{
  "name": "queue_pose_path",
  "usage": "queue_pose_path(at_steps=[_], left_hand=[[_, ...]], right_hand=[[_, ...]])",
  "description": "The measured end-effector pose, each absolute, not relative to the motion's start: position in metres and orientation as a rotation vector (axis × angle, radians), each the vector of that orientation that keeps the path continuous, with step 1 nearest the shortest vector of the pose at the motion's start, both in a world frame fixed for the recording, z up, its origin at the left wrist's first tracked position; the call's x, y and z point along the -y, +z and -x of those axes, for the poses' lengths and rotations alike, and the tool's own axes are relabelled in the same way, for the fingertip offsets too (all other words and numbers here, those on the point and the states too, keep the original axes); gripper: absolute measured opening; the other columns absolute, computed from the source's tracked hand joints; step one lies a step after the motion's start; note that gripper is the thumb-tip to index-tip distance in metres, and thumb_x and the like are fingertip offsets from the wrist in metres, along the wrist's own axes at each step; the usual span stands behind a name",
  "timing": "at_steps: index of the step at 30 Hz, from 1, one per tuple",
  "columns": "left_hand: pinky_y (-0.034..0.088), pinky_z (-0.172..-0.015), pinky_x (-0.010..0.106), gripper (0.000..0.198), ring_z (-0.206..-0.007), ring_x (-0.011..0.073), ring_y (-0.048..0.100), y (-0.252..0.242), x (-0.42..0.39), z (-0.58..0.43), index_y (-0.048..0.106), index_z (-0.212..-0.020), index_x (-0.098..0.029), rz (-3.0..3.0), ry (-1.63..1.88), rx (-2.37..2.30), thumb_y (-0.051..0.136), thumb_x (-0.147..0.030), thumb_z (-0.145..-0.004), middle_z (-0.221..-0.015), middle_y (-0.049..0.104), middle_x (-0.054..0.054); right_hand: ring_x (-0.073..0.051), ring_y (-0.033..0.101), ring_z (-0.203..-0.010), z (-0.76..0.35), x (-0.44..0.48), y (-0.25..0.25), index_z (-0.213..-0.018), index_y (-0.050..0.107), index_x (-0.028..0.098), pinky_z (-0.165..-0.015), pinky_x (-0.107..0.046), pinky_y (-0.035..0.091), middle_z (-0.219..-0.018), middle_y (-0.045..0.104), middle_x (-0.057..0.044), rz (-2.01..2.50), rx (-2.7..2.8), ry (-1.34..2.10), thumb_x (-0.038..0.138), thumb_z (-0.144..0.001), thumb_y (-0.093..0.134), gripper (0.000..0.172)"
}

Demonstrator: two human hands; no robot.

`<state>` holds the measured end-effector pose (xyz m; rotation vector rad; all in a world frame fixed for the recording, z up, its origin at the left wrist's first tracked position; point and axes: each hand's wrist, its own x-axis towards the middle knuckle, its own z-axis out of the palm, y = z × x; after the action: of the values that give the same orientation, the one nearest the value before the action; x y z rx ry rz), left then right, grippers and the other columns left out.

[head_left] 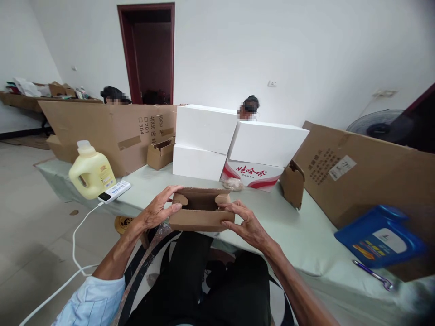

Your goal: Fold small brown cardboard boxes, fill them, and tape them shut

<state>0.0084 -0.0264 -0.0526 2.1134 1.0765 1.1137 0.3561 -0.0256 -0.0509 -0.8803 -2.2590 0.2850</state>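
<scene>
A small brown cardboard box [200,219], open at the top, is held at the table's near edge. My left hand [158,210] grips its left end, fingers on the far edge and thumb on the near edge. At the right end, my right hand [246,224] holds the near wall, with the thumb outside and the fingers by the right flap. Small flaps stand at both ends, and the inside looks dark. Beyond it lies a small clear plastic bundle [233,184] on the table.
White boxes [205,129] stand behind, with a red-and-white carton [253,175]. Small brown boxes [159,155] flank them. A yellow jug [91,170] and power strip [114,192] are left; a blue bottle [380,237] and purple-handled tool [372,273] are right. Two people sit beyond.
</scene>
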Motion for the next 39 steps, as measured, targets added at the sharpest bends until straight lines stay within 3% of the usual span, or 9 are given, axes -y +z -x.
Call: queue_pose_path(at_steps=[5,9,14,18,21,24,27,33,39], left_hand=[[0.055,-0.113,0.050,0.057,-0.144,0.0312,0.053,-0.051,0.025,-0.011,0.046,-0.158,-0.029,-2.168,1.077,-1.084,0.055,-0.043,-0.103,-0.158,0.053,0.010],[0.044,-0.124,0.052,0.056,-0.152,0.0301,0.045,-0.055,0.028,-0.014,0.046,-0.157,-0.028,-2.295,1.127,-1.112,0.057,-0.037,-0.103,-0.164,0.045,0.012],[0.040,-0.126,0.050,0.036,-0.152,0.0310,0.045,-0.051,0.032,-0.016,0.067,-0.136,-0.025,-2.397,1.066,-1.131,0.052,-0.035,-0.105,-0.165,0.042,0.011],[0.046,-0.120,0.051,0.054,-0.142,0.0333,0.054,-0.044,0.023,-0.008,0.060,-0.148,-0.025,-2.352,0.921,-1.186,0.060,-0.050,-0.100,-0.153,0.052,0.013],[0.052,-0.111,0.052,0.074,-0.131,0.0363,0.060,-0.046,0.012,0.001,0.061,-0.148,-0.025,-2.379,0.789,-1.177,0.076,-0.062,-0.085,-0.140,0.057,0.013],[0.053,-0.110,0.050,0.092,-0.130,0.0369,0.060,-0.054,0.002,0.008,0.061,-0.146,-0.027,-2.408,0.712,-1.133,0.089,-0.064,-0.067,-0.138,0.056,0.011],[0.052,-0.110,0.050,0.105,-0.132,0.0373,0.059,-0.060,-0.004,0.011,0.052,-0.154,-0.031,-2.415,0.640,-1.123,0.094,-0.058,-0.062,-0.139,0.054,0.011],[0.052,-0.110,0.053,0.104,-0.137,0.0418,0.052,-0.055,-0.008,0.009,0.054,-0.145,-0.029,-2.425,0.615,-1.104,0.099,-0.051,-0.054,-0.137,0.053,0.012],[0.055,-0.102,0.049,0.098,-0.119,0.0290,0.060,-0.052,-0.004,0.017,0.048,-0.138,-0.029,-2.270,0.783,-0.927,0.097,-0.053,-0.057,-0.130,0.055,0.006]], right_hand=[[-0.031,0.065,-0.129,-0.353,0.018,-0.037,-0.151,0.059,0.034,-0.110,-0.051,0.054,-0.137,0.071,-0.009,0.879,2.518,0.113,0.037,-0.097,0.074,0.056],[-0.033,0.070,-0.117,-0.348,0.016,-0.034,-0.150,0.060,0.027,-0.104,-0.052,0.057,-0.122,0.075,-0.012,0.860,2.621,-0.043,0.041,-0.096,0.076,0.059],[-0.036,0.060,-0.136,-0.349,0.021,-0.049,-0.152,0.056,0.024,-0.110,-0.055,0.055,-0.144,0.064,-0.018,0.797,2.531,-0.118,0.043,-0.097,0.073,0.061],[-0.036,0.061,-0.132,-0.354,0.027,-0.056,-0.152,0.055,0.028,-0.107,-0.053,0.056,-0.142,0.063,-0.017,0.861,2.381,-0.068,0.046,-0.092,0.079,0.067],[-0.032,0.065,-0.121,-0.359,0.030,-0.057,-0.151,0.054,0.031,-0.100,-0.047,0.059,-0.131,0.064,-0.013,0.877,2.250,0.038,0.048,-0.090,0.081,0.069],[-0.031,0.063,-0.116,-0.363,0.031,-0.059,-0.147,0.055,0.031,-0.096,-0.045,0.059,-0.126,0.062,-0.011,0.874,2.132,0.085,0.050,-0.088,0.083,0.068],[-0.030,0.062,-0.113,-0.365,0.031,-0.064,-0.142,0.060,0.029,-0.093,-0.044,0.059,-0.121,0.062,-0.011,0.887,2.107,0.106,0.051,-0.087,0.083,0.063],[-0.026,0.060,-0.099,-0.364,0.030,-0.066,-0.115,0.070,0.026,-0.081,-0.039,0.056,-0.106,0.060,-0.008,0.876,2.063,0.082,0.050,-0.090,0.080,0.036],[-0.023,0.056,-0.092,-0.363,0.026,-0.074,-0.086,0.060,0.024,-0.081,-0.037,0.051,-0.097,0.056,-0.004,0.882,1.889,0.151,0.046,-0.090,0.080,0.030]])
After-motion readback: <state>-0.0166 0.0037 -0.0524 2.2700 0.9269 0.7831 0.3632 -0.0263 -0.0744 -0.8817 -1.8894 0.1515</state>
